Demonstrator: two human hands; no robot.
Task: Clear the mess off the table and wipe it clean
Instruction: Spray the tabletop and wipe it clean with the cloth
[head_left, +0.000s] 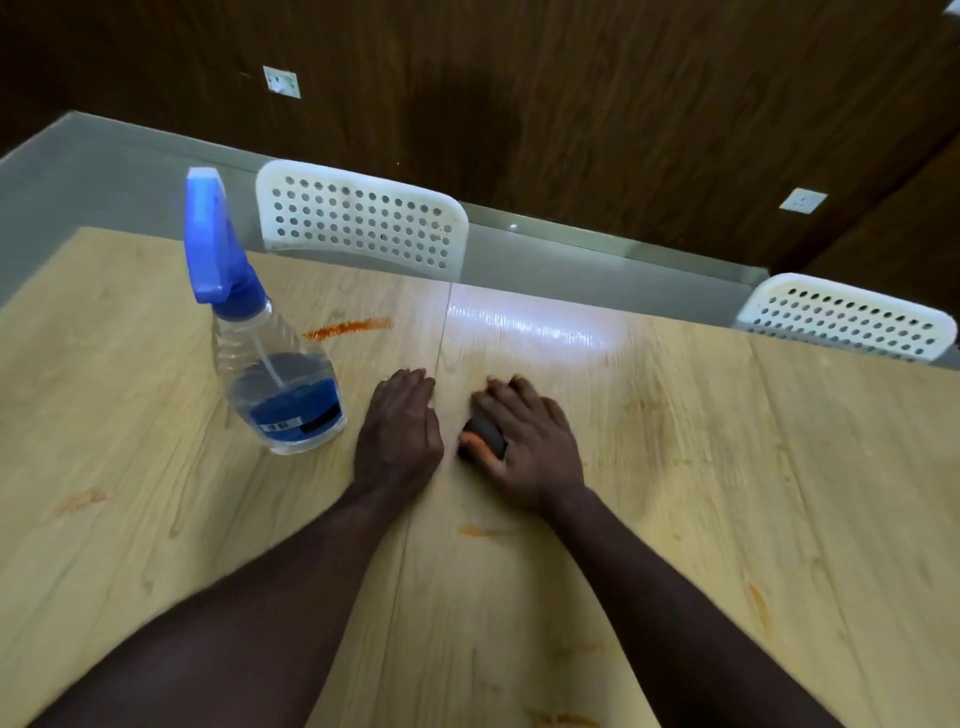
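Note:
On the light wooden table (727, 467), my left hand (397, 431) lies flat, palm down, fingers straight. Just right of it, my right hand (524, 436) presses down on a small dark sponge (485, 436) with an orange edge; the thumb curls around it and most of it is hidden under the palm. A clear spray bottle (270, 364) with a blue trigger head and a little liquid stands upright left of my left hand. An orange smear (348, 327) marks the table behind the bottle. Fainter orange stains (758, 603) are scattered over the surface.
Two white perforated chairs stand at the table's far edge, one (363, 218) in the middle and one (841, 317) at the right. Behind them are a grey floor and a dark wood-panelled wall with sockets. A bright light reflection lies on the table ahead.

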